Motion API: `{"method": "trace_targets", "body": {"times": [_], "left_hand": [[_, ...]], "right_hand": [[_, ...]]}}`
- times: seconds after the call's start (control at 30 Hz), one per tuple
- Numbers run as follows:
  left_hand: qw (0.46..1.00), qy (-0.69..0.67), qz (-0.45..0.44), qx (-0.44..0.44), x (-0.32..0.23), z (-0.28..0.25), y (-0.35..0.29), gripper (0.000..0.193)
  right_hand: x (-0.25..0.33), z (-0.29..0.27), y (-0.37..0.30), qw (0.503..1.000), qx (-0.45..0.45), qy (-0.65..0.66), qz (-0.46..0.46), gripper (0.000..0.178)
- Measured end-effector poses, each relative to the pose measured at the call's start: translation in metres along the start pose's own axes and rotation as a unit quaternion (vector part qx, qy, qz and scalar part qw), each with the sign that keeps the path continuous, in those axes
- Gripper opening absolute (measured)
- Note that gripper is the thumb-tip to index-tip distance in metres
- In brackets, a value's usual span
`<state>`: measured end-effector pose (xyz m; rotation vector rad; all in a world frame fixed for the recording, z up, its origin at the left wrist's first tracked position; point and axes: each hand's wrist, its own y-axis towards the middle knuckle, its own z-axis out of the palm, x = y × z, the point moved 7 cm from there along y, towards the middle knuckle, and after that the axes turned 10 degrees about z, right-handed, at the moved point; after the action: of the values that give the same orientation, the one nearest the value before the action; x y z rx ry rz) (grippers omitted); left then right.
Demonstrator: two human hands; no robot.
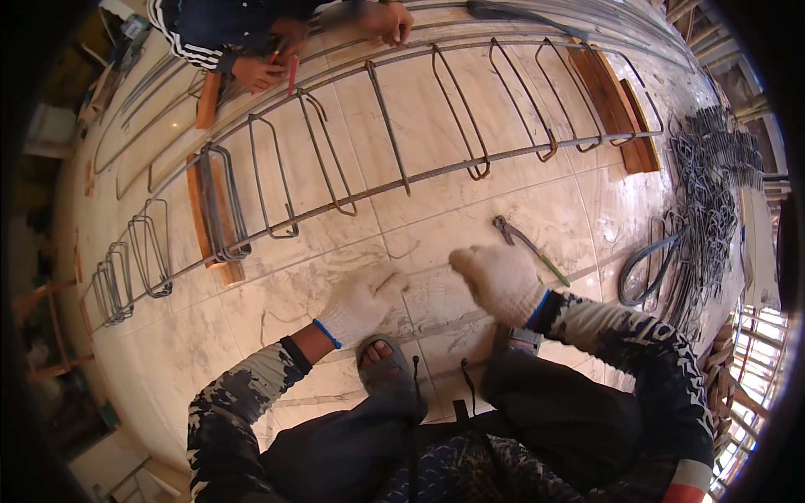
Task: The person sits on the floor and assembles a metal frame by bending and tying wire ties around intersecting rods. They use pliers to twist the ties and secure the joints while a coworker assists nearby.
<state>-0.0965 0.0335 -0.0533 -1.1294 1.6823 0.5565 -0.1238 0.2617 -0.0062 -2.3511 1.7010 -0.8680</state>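
My left hand (362,303), in a cream knit glove with a blue cuff edge, is closed above the floor near my sandalled foot. My right hand (501,283), gloved alike, is also closed; anything inside either hand is too small or hidden to make out. Beside my right hand lies a pair of pincers (528,248) with a green grip. Beyond both hands runs a rebar frame: a near ribbed bar (436,174) and a far ribbed bar (335,78), with bent steel stirrups (272,176) hung along them. Neither hand touches the frame.
Wooden supports (220,243) (641,147) prop the frame above the tiled floor (327,251). Across it, another person's hand (258,74) holds a red-handled tool. Loose rods (134,109) lie behind. At right sit a tie wire coil (650,268) and a stirrup heap (713,176).
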Motion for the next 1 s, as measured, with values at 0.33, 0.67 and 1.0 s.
{"method": "trace_targets", "body": {"times": [0.33, 0.67, 1.0], "left_hand": [[0.975, 0.191, 0.107, 0.029, -0.003, 0.003, -0.012, 0.029], [0.976, 0.171, 0.078, 0.107, -0.015, 0.019, 0.013, 0.033], [0.857, 0.455, 0.199, -0.141, -0.048, -0.065, 0.087, 0.052]], "right_hand": [[-0.026, -0.004, 0.004, 0.978, -0.044, 0.198, -0.056, 0.022], [-0.004, 0.042, -0.015, 0.99, 0.098, 0.1, -0.027, 0.031], [-0.039, 0.102, 0.013, 0.737, 0.183, 0.6, 0.252, 0.025]]}}
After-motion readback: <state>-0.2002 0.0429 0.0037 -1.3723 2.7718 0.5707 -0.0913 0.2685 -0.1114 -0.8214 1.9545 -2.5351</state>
